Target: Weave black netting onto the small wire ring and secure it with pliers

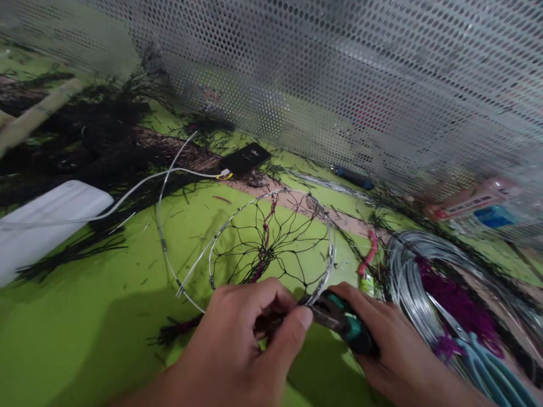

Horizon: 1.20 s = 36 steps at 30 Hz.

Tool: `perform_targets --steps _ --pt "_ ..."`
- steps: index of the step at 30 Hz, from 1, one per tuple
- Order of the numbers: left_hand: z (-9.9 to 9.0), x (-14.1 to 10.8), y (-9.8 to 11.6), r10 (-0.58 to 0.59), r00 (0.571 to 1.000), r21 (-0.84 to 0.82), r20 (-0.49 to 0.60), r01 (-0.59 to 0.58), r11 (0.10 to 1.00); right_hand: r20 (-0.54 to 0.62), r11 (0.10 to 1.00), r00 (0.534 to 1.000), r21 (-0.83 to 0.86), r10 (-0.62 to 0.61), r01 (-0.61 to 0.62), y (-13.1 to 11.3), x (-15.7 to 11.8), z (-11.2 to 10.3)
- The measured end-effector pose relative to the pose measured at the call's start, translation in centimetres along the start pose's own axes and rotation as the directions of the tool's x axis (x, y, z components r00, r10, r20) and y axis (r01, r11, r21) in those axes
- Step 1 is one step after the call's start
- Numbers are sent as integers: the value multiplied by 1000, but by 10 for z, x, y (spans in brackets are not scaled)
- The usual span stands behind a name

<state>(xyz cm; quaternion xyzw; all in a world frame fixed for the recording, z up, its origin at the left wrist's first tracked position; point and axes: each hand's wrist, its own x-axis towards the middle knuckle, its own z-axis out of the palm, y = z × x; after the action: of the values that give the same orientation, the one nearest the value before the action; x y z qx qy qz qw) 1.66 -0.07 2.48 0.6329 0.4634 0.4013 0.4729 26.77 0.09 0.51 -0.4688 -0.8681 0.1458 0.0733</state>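
Observation:
A wire hoop (pixel 331 243) strung with black netting and a magenta cord lies on the green table top (pixel 76 316) in front of me. My left hand (pixel 237 345) pinches the hoop's near rim between thumb and fingers. My right hand (pixel 394 350) grips pliers (pixel 345 322) with teal handles, their jaws meeting the wire at the same spot on the rim. A second, bare wire ring (pixel 160 226) lies beside the hoop on the left.
A perforated metal screen (pixel 339 73) walls off the back. Black netting piles (pixel 85 141) lie at the left with a white pad (pixel 38 226), cable and black phone (pixel 245 158). A wire coil (pixel 407 271), purple yarn (pixel 453 299) and pale blue scissors (pixel 492 367) sit at right.

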Motion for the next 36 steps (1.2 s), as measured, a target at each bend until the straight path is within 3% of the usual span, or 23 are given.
perform_targets --steps 6,11,15,17,20,28,36 --pt "-1 2 -4 -113 988 -106 107 125 987 -1 1000 1000 8 15 -15 0 2 3" --pt "-2 3 -8 -169 972 -78 163 184 980 -52 999 998 -18 -31 30 3 0 6" --pt "-6 0 -7 62 998 201 32 -68 977 -46 998 999 55 2 0 5 3 5" --pt "-7 -2 -6 184 983 366 22 -180 913 -40 997 999 80 -8 11 6 5 3" --pt "-7 -4 -7 300 952 465 50 -289 837 -49 988 998 143 -49 56 8 10 2" --pt "-4 -13 -11 502 861 578 -82 -369 727 -150 947 971 236 -185 217 25 44 12" --pt "-15 -22 -3 619 783 663 -61 -432 611 -299 856 876 247 -379 455 23 93 22"
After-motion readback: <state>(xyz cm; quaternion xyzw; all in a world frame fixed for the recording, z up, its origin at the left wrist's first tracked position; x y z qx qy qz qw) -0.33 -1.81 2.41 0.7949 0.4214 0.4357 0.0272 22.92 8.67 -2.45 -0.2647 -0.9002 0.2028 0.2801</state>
